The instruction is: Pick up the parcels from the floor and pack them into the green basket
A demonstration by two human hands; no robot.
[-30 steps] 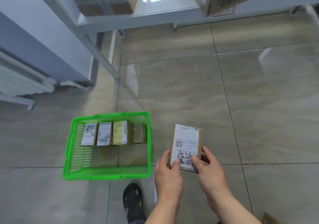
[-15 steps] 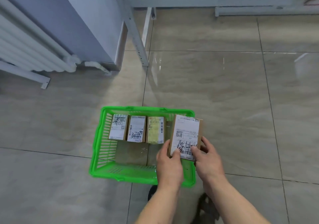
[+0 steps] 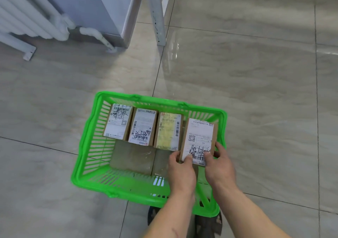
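Observation:
A green plastic basket [image 3: 87,146] stands on the tiled floor just in front of me. Three brown parcels with white labels stand in a row along its far side: one at the left [image 3: 118,121], one in the middle [image 3: 143,127], one with a yellowish label [image 3: 169,130]. A fourth labelled parcel [image 3: 199,138] is held over the basket's right end, beside that row. My left hand [image 3: 181,171] grips its near left corner and my right hand [image 3: 218,166] grips its near right corner.
A white radiator [image 3: 27,18] and its pipe run along the wall at the far left. A grey metal shelf leg [image 3: 157,14] stands on the floor beyond the basket. My sandalled feet [image 3: 208,225] show below the basket's near rim.
Both hands have carried the parcel leftward from beside the basket to inside its right end, next to the row. My view has tilted down and moved closer to the basket.

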